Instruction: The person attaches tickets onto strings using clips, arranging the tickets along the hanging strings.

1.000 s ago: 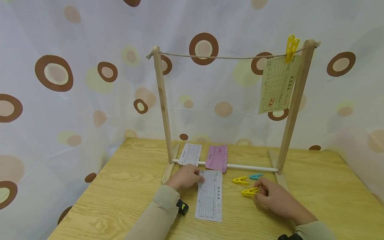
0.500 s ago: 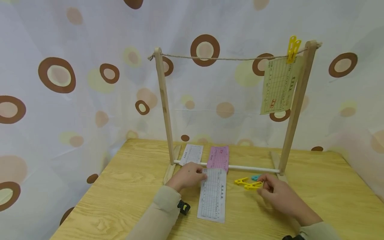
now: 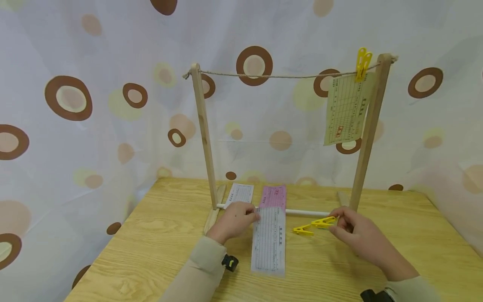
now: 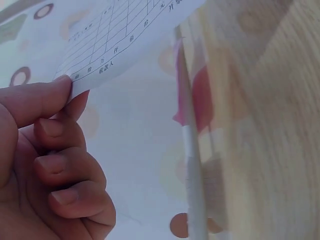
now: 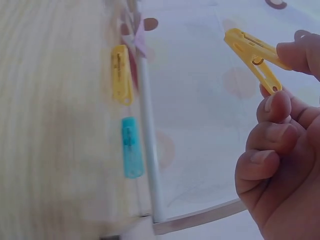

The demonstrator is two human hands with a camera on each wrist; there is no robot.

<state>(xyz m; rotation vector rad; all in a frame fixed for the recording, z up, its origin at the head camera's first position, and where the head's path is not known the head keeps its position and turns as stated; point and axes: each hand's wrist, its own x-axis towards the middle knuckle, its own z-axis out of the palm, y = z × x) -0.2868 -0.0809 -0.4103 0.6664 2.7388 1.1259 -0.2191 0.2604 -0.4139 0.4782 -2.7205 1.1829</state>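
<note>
My left hand (image 3: 235, 222) pinches the upper left corner of a white printed slip (image 3: 268, 243) between thumb and forefinger. In the left wrist view that slip (image 4: 115, 40) is raised off the table. My right hand (image 3: 360, 237) holds a yellow clothespin (image 5: 255, 57) by its handles, between thumb and forefinger, with its jaws pointing left in the head view. Below it on the table lie another yellow clothespin (image 3: 303, 230) and a blue clothespin (image 5: 131, 147), the latter mostly hidden in the head view.
A wooden frame carries a rope (image 3: 271, 76) between two posts, with a white bar (image 3: 307, 212) low down. Near the right post (image 3: 370, 138), a yellow clothespin (image 3: 363, 65) clips a pale yellow slip (image 3: 345, 111). A pink slip (image 3: 274, 195) and a white one (image 3: 240, 193) lie behind.
My left hand has lifted the white slip, which now covers part of the pink one. My right hand has raised its yellow clothespin from the table and moved it slightly away from me.
</note>
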